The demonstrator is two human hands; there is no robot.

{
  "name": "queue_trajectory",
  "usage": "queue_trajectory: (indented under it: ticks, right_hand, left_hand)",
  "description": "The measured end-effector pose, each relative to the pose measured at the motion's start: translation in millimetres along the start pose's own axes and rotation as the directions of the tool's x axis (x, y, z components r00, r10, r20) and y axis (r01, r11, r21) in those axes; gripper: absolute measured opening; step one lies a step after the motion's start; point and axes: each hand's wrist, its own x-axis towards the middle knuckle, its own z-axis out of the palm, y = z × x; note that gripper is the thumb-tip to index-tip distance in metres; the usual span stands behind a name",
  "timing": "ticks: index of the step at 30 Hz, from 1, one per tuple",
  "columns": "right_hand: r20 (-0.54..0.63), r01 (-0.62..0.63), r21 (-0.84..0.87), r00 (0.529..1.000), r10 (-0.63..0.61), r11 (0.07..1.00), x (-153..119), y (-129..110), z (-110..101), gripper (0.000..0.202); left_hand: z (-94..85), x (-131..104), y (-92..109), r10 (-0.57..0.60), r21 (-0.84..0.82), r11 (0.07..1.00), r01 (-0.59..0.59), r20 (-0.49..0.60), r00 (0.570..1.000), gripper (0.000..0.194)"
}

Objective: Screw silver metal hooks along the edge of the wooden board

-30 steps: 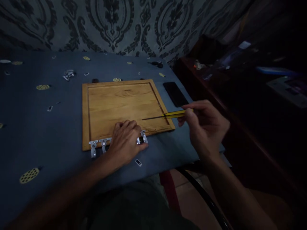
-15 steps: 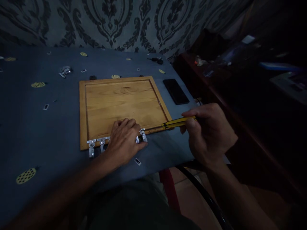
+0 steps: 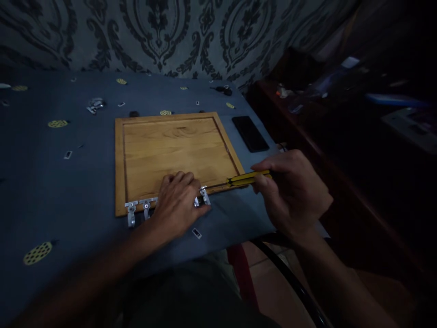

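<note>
Item: yellow-handled screwdriver point(image 3: 243, 178), one, above the near right corner of the wooden panel point(image 3: 174, 150). Long axis runs left to right, roughly along the panel's near edge, handle to the right, shaft leading left and slightly nearer. The shaft ends at the rightmost metal hinge point(image 3: 205, 196); contact cannot be told from here.

Item: right hand point(image 3: 294, 193), closed in a pinch of thumb and fingers on the handle, just off the panel's right side. The hinge lies left of it, a shaft's reach away.

Item: left hand point(image 3: 179, 200), the nearer to that hinge; fingers bent over the near edge, thumb beside the metal. Whether it grips anything beneath the palm, cannot tell.

Item: two further hinges point(image 3: 131, 213), same edge, left of the left hand.

Item: black phone point(image 3: 250, 133), right of the panel, beyond the right hand.
</note>
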Motion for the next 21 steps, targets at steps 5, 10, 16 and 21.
queue_trajectory:
  ticks: [5,10,16,21]
  right_hand:
    - [0.065,-0.161,0.199,0.986,0.150,0.967,4,-8,3,0.010]
    - [0.192,-0.337,0.401,0.940,0.282,0.852,11,-14,5,0.014]
    - [0.296,-0.402,0.419,0.908,0.296,0.814,19,-13,5,0.026]
    - [0.249,-0.402,0.458,0.914,0.320,0.793,22,-13,14,0.018]
  left_hand:
    - [-0.9,-1,0,0.001,-0.004,1.000,-0.001,-0.004,1.000,0.030]
    - [-0.5,-1,1,0.004,0.007,1.000,-0.004,-0.009,1.000,0.031]
    - [0.1,0,1,0.001,0.034,0.999,-0.001,-0.009,1.000,0.034]
    - [1.1,0,1,0.006,0.039,0.999,-0.005,-0.024,1.000,0.032]
